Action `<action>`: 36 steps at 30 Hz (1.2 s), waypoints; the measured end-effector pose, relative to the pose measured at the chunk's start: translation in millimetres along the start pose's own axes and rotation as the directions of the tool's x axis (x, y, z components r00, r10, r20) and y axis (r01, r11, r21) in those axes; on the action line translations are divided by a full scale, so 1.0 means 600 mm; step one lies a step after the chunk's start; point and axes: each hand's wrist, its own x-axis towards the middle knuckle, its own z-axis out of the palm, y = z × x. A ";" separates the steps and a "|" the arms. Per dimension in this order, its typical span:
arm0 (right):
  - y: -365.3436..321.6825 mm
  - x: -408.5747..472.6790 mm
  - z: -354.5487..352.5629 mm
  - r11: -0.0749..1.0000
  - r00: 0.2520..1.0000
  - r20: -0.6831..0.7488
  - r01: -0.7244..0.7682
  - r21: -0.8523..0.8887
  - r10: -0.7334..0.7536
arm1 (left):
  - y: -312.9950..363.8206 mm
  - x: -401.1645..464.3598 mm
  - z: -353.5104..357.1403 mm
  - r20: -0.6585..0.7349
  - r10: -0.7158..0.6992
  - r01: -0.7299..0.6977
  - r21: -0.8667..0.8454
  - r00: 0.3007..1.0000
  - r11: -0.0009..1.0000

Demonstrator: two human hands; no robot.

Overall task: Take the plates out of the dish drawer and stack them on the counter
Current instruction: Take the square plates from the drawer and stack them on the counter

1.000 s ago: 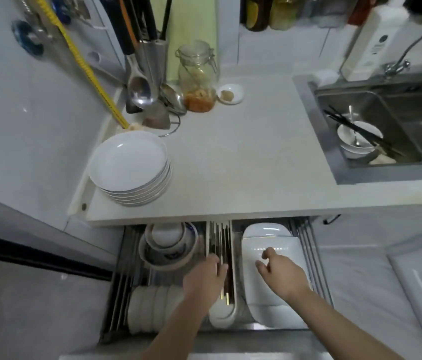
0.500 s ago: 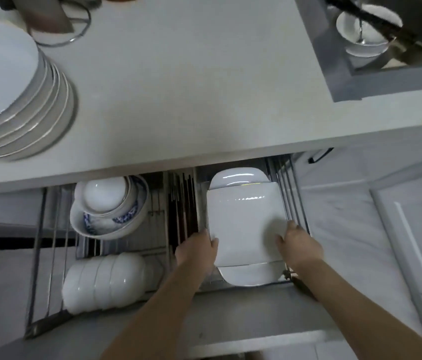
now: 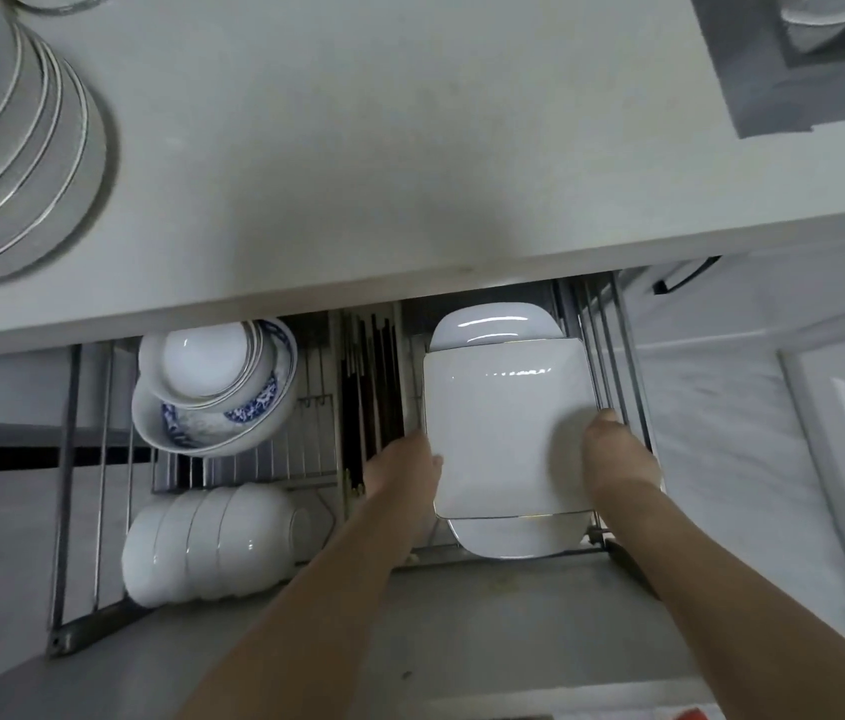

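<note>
A white square plate [image 3: 506, 423] lies on top of other white plates [image 3: 493, 327] in the right part of the open wire dish drawer [image 3: 612, 350]. My left hand [image 3: 402, 472] grips its left edge and my right hand [image 3: 615, 457] grips its right edge, thumb on top. A stack of round white plates [image 3: 10, 148] stands on the counter [image 3: 358, 148] at the far left.
In the drawer's left part sit nested blue-patterned bowls [image 3: 215, 387] and a row of white bowls [image 3: 212, 543] on their sides. Dark chopsticks [image 3: 368, 387] lie in the middle slot. A sink [image 3: 799, 54] is sunk into the counter at the top right.
The view has tilted down and closer to the drawer. Both hands, which reached over the plates a second ago, now clasp the top square plate by its two sides.
</note>
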 end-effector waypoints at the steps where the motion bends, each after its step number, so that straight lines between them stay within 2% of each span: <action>1: 0.000 -0.002 -0.001 1.000 1.000 -0.006 0.000 0.001 0.000 | -0.003 -0.001 -0.001 -0.007 0.002 -0.002 -0.012 1.000 1.000; 9: 0.007 -0.036 -0.026 0.979 0.997 0.003 0.075 0.190 -0.077 | -0.040 -0.034 -0.027 -0.088 0.012 -0.033 -0.246 0.996 0.969; 22: -0.011 -0.195 -0.087 0.902 0.940 -0.219 0.317 0.292 -0.260 | -0.125 -0.170 -0.107 -0.283 -0.039 -0.112 -0.497 0.958 0.860; 28: -0.013 -0.270 -0.124 0.786 0.861 -0.364 0.487 0.381 -0.356 | -0.165 -0.253 -0.158 -0.399 -0.022 -0.208 -0.523 0.917 0.827; 36: -0.073 -0.297 -0.204 0.679 0.724 -0.570 0.643 0.354 -0.388 | -0.176 -0.269 -0.260 -0.584 -0.086 -0.303 -0.535 0.807 0.789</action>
